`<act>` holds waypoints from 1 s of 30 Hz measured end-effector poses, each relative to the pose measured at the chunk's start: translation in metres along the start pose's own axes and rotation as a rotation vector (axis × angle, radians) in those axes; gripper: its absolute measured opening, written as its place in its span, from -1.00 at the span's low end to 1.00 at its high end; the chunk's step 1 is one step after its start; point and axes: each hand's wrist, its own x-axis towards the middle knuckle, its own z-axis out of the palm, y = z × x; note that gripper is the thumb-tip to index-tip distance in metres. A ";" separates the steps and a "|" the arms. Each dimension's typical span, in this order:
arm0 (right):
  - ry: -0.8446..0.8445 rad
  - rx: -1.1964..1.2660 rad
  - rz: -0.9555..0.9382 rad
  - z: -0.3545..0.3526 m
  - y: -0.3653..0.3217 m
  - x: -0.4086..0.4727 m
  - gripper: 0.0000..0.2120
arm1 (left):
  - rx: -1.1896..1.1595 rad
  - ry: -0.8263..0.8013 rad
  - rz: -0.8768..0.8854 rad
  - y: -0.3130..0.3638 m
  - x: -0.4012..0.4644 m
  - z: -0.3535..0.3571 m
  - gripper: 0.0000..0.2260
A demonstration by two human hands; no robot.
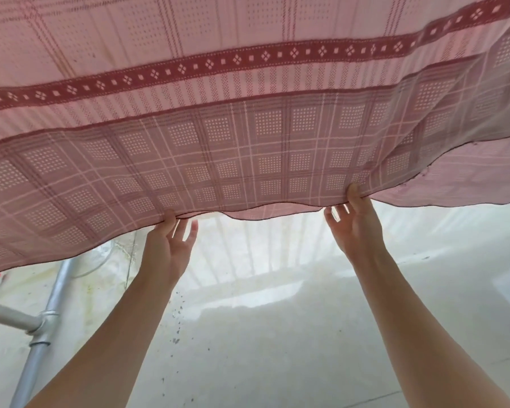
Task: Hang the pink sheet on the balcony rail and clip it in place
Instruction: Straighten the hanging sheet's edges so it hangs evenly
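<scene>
Hands: left [168, 245] & right [355, 222] pinch pink sheet [218, 136] hem; sheet hides rail, edges cut off.

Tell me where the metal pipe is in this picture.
In the head view the metal pipe stands at the lower left, beside the left forearm, below the raised pink sheet.

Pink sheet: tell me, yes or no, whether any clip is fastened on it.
No: the pink sheet shows no clip; only the left hand and right hand pinch its edge.
</scene>
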 end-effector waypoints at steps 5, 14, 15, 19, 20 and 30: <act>0.014 0.049 0.050 -0.001 0.015 0.004 -0.84 | -0.058 -0.058 -0.007 0.000 -0.002 -0.009 -0.87; 0.047 0.123 0.207 0.016 0.018 0.014 -0.79 | -0.068 -0.199 -0.015 0.012 -0.004 -0.011 -0.90; 0.055 0.149 0.218 0.017 0.018 0.015 -0.81 | -0.093 -0.190 -0.022 0.012 -0.006 -0.011 -0.93; 0.013 0.372 0.296 0.021 0.021 0.018 -0.87 | -0.224 -0.177 -0.028 0.017 -0.014 -0.018 -0.96; -0.018 0.329 0.261 0.022 0.019 0.017 -0.90 | -0.262 -0.181 -0.015 0.020 -0.015 -0.021 -0.96; 0.096 0.221 0.132 0.005 0.010 0.008 -0.78 | -0.462 -0.274 0.202 0.070 -0.019 -0.050 -0.64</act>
